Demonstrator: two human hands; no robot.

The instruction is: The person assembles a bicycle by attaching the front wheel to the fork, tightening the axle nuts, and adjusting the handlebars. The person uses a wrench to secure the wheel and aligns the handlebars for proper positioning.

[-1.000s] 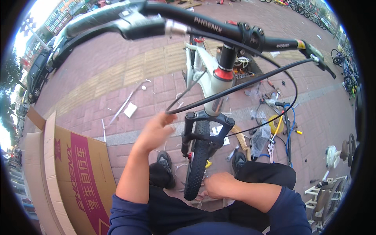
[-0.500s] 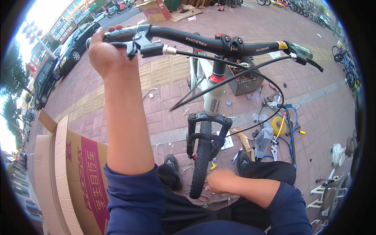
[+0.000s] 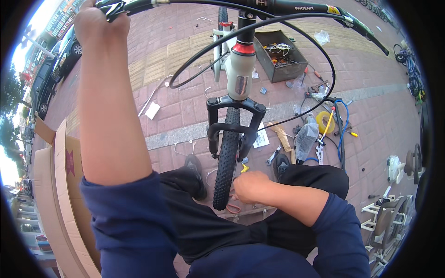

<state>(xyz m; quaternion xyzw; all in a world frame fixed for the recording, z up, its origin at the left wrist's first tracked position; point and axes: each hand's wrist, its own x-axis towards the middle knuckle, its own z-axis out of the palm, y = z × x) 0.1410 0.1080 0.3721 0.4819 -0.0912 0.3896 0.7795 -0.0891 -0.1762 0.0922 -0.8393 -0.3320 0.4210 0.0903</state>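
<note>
A bicycle with a white and grey frame (image 3: 241, 69) stands in front of me, its front wheel (image 3: 226, 157) between my legs. At the upper left my left hand (image 3: 99, 23) is closed around the end of the black handlebar (image 3: 296, 8), beside the brake lever (image 3: 116, 10); the picture's edge cuts off part of this grip. Low on the right side of the tyre, my right hand (image 3: 252, 186) is closed, its fingertips turned toward the wheel. What those fingers hold, if anything, is hidden. The black fork (image 3: 236, 105) straddles the tyre, and a dark cable (image 3: 331, 55) loops from the bar.
A metal toolbox (image 3: 282, 67) full of tools stands beyond the bike. Right of the wheel lie yellow tape (image 3: 325, 123), a wrench (image 3: 273, 156), a blue hose (image 3: 345, 139) and bubble wrap (image 3: 306, 141). An open cardboard box (image 3: 69, 185) is at my left, bicycle parts (image 3: 389, 222) at right.
My view has tilted down, so the handlebar now sits at the top edge. My left hand stays on the bar, and my right hand keeps its place beside the wheel.
</note>
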